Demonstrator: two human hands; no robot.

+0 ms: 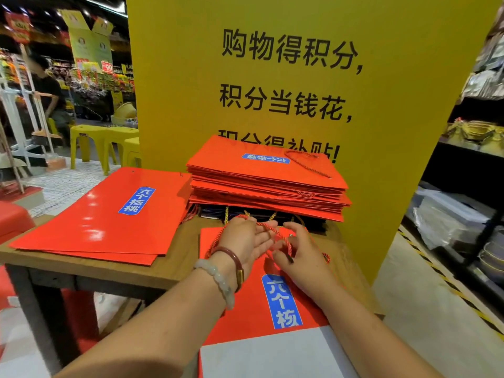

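Threading limp, light red cord point(268, 227) into flat paper bag point(245, 309) at near table point(177, 271) edge. Bag stiff, glossy, slippery. Right hand point(300, 255) probably pinches cord's stiff tip. Left hand point(245, 241) fingers straight, cord draped over.

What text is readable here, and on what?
"购物得积分," "积分当钱花," yellow board.
"积分得补贴!" same board, lower half hidden by stack.
"六个核桃" left bag; upside down on stack top.
"六个核" near bag, rest under white sheet.
"99" price tag, far left.
Other shop signs: too blurred.
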